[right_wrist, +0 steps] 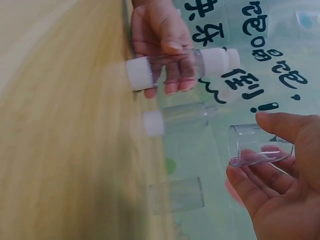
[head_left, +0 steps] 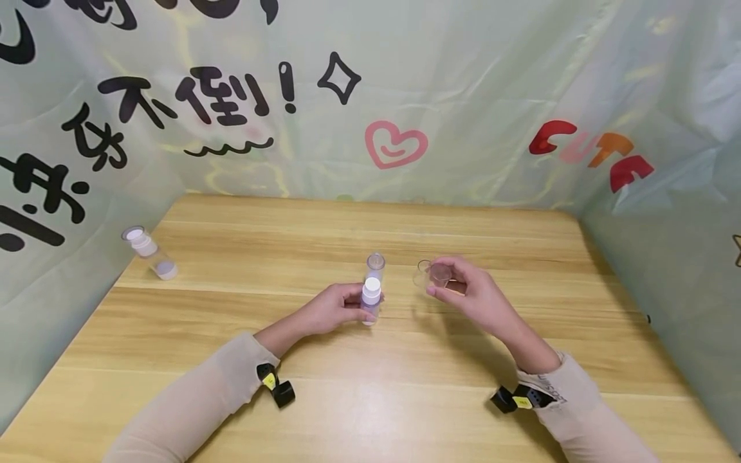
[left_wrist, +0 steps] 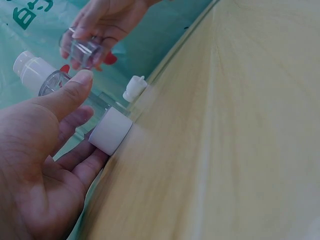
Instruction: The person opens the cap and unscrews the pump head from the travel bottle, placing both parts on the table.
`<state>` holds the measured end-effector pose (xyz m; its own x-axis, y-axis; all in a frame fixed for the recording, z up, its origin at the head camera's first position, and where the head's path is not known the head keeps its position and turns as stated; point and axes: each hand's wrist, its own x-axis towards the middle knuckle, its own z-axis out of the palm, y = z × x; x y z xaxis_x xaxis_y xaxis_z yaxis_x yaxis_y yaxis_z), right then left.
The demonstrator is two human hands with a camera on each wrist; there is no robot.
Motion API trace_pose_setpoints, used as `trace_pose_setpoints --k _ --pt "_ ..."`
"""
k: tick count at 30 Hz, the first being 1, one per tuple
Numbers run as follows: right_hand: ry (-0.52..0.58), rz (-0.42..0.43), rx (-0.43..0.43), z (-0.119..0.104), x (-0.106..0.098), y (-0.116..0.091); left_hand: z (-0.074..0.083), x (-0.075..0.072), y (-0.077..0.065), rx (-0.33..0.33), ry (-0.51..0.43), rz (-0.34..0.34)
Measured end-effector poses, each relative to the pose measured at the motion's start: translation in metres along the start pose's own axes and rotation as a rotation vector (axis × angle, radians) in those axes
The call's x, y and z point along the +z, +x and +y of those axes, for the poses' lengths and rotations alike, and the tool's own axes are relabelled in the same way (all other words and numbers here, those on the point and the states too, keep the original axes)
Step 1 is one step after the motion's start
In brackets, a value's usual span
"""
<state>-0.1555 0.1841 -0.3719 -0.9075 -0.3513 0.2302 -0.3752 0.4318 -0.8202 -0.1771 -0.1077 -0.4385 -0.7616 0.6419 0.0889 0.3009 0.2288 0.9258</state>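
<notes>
My left hand (head_left: 338,310) grips a slim clear pump bottle (right_wrist: 177,67) with a white base and white pump head. Thumb and fingers lie round its clear body, and it stands upright with its base at the tabletop. To its right, my right hand (head_left: 471,292) pinches a clear cylindrical cap (right_wrist: 257,145) between thumb and fingers, raised above the table. Just behind the gripped bottle stands a second clear bottle (right_wrist: 185,117) with a white base; no white pump head shows on it. Another clear cap (right_wrist: 177,195) rests on the table behind the right hand.
A third bottle (head_left: 149,251), with a white top and a whitish base, stands near the left edge of the wooden table (head_left: 278,244). Pale sheeting (head_left: 463,77) with printed characters and a heart walls the back and sides. Each wrist wears a small black camera.
</notes>
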Motion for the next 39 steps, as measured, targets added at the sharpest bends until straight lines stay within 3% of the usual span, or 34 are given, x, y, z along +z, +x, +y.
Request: trace_pose_setpoints --k 18,29,39 --pt "-0.052 -0.187 0.037 0.031 0.006 -0.004 -0.003 0.002 -0.001 -0.007 -0.021 0.007" --pt "-0.050 -0.287 0.087 0.036 0.010 -0.005 -0.002 0.001 -0.001 -0.010 -0.005 0.004" --pt "-0.051 -0.326 0.088 0.038 0.011 -0.006 -0.001 0.001 -0.001 -0.013 0.001 -0.002"
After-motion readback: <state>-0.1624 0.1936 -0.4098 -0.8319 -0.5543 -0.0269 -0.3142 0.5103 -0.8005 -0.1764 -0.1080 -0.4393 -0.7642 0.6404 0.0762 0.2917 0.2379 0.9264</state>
